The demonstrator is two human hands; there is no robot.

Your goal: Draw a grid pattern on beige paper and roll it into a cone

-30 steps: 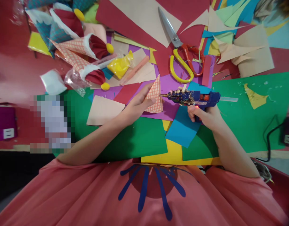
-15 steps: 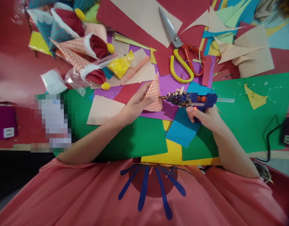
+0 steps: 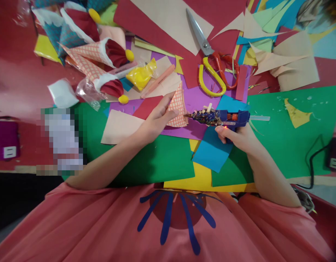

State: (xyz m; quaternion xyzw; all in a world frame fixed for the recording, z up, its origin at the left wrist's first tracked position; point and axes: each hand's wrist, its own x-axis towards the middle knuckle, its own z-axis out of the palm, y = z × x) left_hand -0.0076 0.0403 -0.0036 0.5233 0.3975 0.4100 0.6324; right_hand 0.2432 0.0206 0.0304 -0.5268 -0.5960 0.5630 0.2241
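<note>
Checkered cone point(image 3: 176, 113) looking rolled, missing trim
Left hand point(image 3: 156, 122) pinching it by purple sheet's edge point(image 3: 194, 134), right hand point(image 3: 239, 136) gripping glue gun point(image 3: 224, 117)

One glue gun point(image 3: 225, 117), two hands point(image 3: 157, 118) point(image 3: 240, 138), scissors point(image 3: 205, 46) (one pair).

Your left hand point(image 3: 159, 118) holds an orange-and-white checked cone point(image 3: 178, 107) by its side, point up. Your right hand point(image 3: 236, 136) grips a blue glue gun point(image 3: 225, 117), its nozzle at the cone's right edge. Beyond them on the counter point(image 3: 17, 91), scissors point(image 3: 205, 47) with one yellow and one red handle lie open. Finished-looking cones with white trim point(image 3: 88, 54) sit at upper left.
</note>
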